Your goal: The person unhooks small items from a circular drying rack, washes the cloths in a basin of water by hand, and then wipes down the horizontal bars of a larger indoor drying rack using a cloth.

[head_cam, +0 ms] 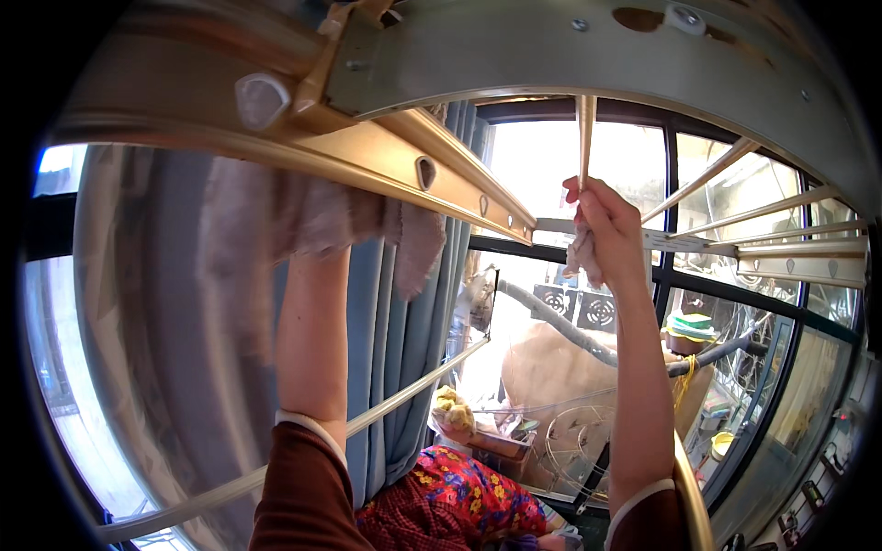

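My right hand (610, 224) is closed around a thin gold metal rod (586, 138) of an overhead drying rack. A crumpled pale cloth (584, 256) hangs out below its fingers. On the left, my raised forearm ends at a blurred greyish cloth (324, 217), directly under the rack's wide gold side rail (386, 162). That cloth hides my left hand, so its fingers do not show. Teardrop-shaped holes line the rail. A grey-green metal crosspiece (482, 58) spans the top of the view, close to the camera.
Blue curtains (372, 303) hang behind my left arm. A pale pole (413, 389) slants across below. Dark-framed windows (668, 172) stand ahead, with stored items beyond. More gold rods (758, 200) run at the right. Red floral fabric (468, 482) lies below me.
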The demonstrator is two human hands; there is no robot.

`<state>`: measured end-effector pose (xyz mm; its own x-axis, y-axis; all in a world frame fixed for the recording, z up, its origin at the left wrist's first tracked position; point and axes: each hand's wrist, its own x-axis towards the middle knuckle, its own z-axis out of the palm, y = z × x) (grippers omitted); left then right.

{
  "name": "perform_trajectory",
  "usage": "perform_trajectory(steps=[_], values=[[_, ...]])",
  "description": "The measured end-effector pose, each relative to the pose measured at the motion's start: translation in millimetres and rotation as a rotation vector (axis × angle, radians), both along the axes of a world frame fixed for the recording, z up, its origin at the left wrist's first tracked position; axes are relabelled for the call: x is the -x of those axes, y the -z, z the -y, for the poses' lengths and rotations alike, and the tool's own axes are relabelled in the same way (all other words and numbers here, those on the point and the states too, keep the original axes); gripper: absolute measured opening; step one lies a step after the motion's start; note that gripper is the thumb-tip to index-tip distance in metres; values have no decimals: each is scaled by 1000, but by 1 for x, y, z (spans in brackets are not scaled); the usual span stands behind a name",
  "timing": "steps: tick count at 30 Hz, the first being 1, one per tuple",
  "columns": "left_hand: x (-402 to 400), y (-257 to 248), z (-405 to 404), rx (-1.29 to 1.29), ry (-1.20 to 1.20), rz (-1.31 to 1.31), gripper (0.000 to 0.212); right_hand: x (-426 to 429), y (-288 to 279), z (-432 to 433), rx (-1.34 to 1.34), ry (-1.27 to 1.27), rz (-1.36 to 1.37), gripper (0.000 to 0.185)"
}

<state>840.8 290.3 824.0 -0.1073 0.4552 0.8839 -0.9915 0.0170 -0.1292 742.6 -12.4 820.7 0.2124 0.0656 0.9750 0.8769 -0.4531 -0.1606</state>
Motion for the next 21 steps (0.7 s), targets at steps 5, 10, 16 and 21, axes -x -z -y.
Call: perform_trajectory(steps=[5, 10, 16, 21], values=[[-4, 6, 6, 7, 76, 27, 26, 2, -1, -3, 19, 74, 108, 23], [-12, 11, 22, -3, 155, 46, 26, 10, 4, 2, 49, 113, 36, 23], [-26, 2, 54, -58, 242, 73, 27, 7, 3, 5, 53, 76, 93, 21], [-44, 1, 102, -148, 329, 73, 28, 9, 2, -3, 38, 75, 88, 19]])
